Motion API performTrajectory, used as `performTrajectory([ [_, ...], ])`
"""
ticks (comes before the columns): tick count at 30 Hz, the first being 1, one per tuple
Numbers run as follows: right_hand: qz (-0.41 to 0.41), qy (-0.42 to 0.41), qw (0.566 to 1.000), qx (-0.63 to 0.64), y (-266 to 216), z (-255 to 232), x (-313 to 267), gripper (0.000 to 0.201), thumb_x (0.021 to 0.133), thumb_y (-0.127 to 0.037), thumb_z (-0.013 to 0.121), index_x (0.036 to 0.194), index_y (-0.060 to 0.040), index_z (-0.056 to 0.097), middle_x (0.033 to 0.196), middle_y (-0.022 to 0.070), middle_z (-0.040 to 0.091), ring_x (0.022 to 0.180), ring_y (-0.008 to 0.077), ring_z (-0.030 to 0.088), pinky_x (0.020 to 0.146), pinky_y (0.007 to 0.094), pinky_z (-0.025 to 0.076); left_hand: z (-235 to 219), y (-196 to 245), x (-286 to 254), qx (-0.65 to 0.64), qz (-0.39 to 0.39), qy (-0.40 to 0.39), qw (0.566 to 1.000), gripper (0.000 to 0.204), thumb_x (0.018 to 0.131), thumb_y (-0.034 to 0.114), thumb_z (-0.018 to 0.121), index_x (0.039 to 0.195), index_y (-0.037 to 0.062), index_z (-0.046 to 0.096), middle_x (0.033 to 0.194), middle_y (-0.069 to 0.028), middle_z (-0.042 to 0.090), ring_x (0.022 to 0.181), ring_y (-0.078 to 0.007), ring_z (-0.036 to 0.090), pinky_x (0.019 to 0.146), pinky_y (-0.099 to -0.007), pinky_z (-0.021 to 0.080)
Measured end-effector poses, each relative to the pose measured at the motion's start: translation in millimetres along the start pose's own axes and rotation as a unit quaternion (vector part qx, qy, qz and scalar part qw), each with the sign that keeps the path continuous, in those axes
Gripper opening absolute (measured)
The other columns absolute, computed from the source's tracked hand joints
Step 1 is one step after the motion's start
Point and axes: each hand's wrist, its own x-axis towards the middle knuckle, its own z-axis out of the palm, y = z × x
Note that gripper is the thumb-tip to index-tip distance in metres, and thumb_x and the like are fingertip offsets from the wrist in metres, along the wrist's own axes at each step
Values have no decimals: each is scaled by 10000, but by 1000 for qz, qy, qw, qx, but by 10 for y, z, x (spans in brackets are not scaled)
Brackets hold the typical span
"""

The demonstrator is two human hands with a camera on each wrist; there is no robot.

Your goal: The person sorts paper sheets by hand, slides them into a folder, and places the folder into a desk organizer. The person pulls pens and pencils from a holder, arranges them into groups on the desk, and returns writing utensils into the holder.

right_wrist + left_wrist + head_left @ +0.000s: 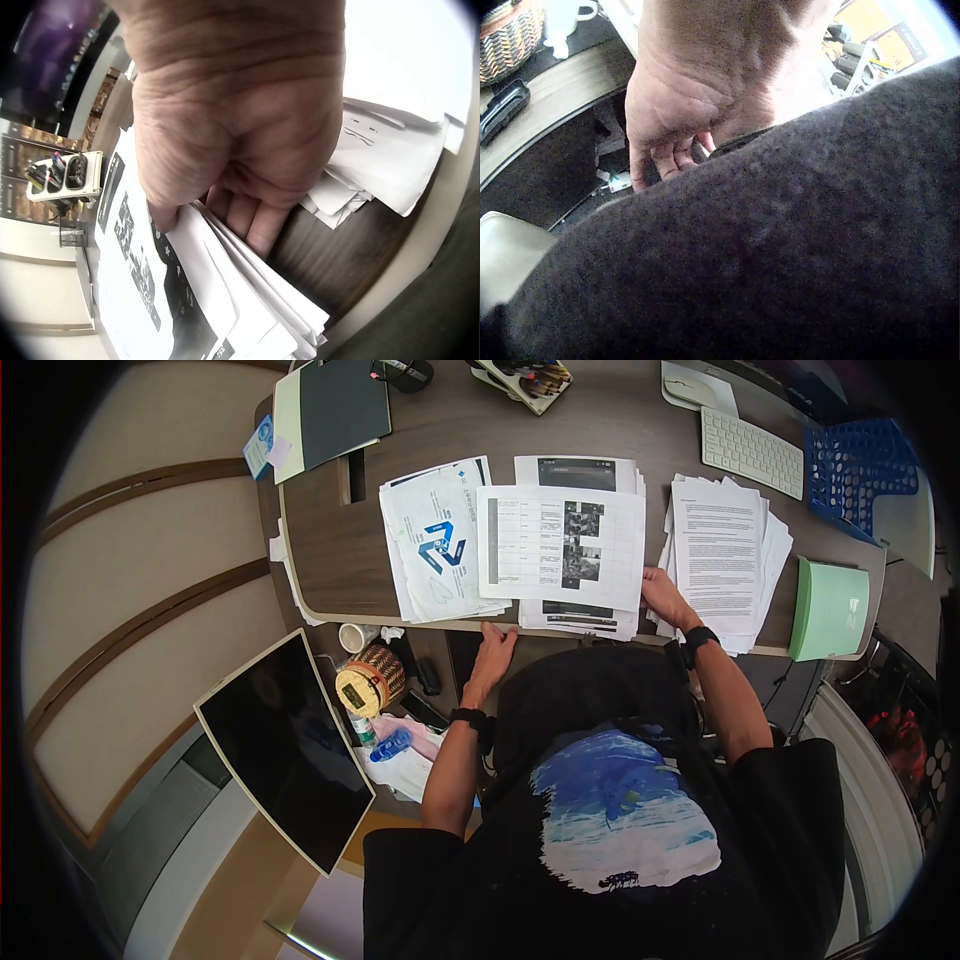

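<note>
My right hand (668, 598) holds the right edge of the middle paper stack (585, 618). In the right wrist view the thumb (163, 216) lies on the top side of the sheets (225, 289), with the other fingers bent along their far side. A printed sheet (535, 535) with a table and dark pictures lies slightly askew on top of that stack. At the desk's front edge is my left hand (490, 658), holding nothing, its fingertips near the edge. The left wrist view shows its fingers loosely bent, partly hidden behind dark cloth.
Left of the middle stack lies a paper pile with a blue logo (440, 550); to its right, a pile of text pages (715, 560). A green folder (830, 610), keyboard (752, 452) and blue basket (862, 470) stand right. A monitor (285, 750) and woven basket (370, 678) are lower left.
</note>
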Motion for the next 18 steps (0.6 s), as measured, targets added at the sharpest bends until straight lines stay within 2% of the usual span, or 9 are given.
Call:
performTrajectory([
  [1,2,3,1000,-11,-22,3,-15,292,1082,-227,612,1127,6,782,963,10,765,813,69,689,769,252,576,3,0,-3,-5,-1,2,1000,524,1057,484,612,1088,2,408,955,-243,616,926,-394,625,915,-469,491],
  [10,0,4,1000,13,67,5,41,283,1078,-229,618,1160,-11,779,969,-14,747,784,33,621,700,217,502,17,-35,24,-5,1,-2,1000,521,1064,476,603,1097,-3,401,950,-246,622,920,-386,630,914,-466,491],
  [18,6,8,1000,-3,45,-8,36,286,1071,-244,630,1146,-9,775,957,-19,742,780,39,624,702,225,508,14,-26,24,3,-3,-2,1000,529,1060,485,604,1102,-4,405,971,-263,633,950,-417,642,926,-472,491],
])
